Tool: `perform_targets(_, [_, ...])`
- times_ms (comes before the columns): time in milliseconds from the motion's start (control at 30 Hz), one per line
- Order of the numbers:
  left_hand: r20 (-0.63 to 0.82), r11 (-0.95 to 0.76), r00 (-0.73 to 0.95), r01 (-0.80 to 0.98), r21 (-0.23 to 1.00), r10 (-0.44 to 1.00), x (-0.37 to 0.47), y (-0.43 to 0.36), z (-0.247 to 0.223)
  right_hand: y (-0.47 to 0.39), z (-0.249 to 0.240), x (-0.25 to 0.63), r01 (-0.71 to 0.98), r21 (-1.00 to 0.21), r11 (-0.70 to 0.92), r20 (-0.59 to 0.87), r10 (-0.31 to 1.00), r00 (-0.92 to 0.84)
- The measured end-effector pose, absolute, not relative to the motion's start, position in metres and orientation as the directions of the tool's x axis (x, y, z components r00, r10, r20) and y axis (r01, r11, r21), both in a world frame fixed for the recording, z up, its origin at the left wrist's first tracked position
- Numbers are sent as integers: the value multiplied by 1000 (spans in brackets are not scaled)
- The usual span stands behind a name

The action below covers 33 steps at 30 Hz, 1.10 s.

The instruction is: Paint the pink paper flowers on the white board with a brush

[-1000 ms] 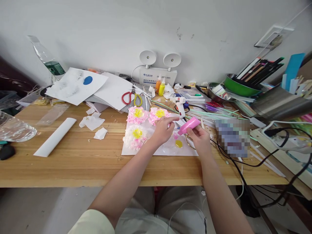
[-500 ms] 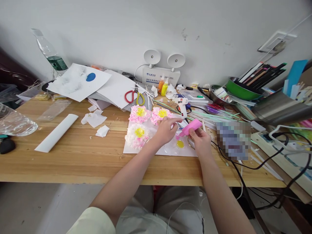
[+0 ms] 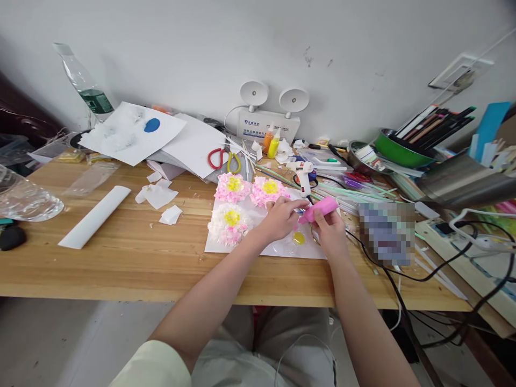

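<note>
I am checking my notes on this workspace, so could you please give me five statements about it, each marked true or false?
1. The right hand holds a pink bottle. True.
2. The left hand grips the glue gun. False: the glue gun is on the table beyond the left hand, whose index finger points toward the pink bottle.
3. Three flowers with yellow centers are on the white sheet. True.
4. The yellow bottle lies on its side. False: the yellow bottle stands upright, next to an orange bottle.
5. Pens stick out of the green bowl. True.
</note>
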State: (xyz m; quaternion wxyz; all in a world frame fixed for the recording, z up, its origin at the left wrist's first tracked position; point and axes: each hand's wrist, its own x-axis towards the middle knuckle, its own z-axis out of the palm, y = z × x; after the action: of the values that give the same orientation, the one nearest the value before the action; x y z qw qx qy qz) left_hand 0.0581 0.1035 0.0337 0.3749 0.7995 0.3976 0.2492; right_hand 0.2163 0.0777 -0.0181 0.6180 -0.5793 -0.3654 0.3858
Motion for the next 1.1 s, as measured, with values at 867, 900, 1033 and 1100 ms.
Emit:
perform_targets(867, [162, -373, 504, 353, 858, 849, 56, 108, 29, 79, -12, 213, -6, -1000, -11, -12, 868, 497])
perform_targets(900, [159, -370, 502, 354, 859, 850, 55, 107, 29, 79, -11, 212, 14, -1000, -13, -4, 864, 503])
perform_targets(1033, [148, -360, 493, 367, 858, 857, 55, 106, 31, 76, -7, 210, 72, -997, -16, 23, 862, 506])
perform_targets(1100, [151, -359, 487, 366, 859, 860, 55, 106, 31, 75, -6, 209, 95, -995, -12, 37, 868, 496])
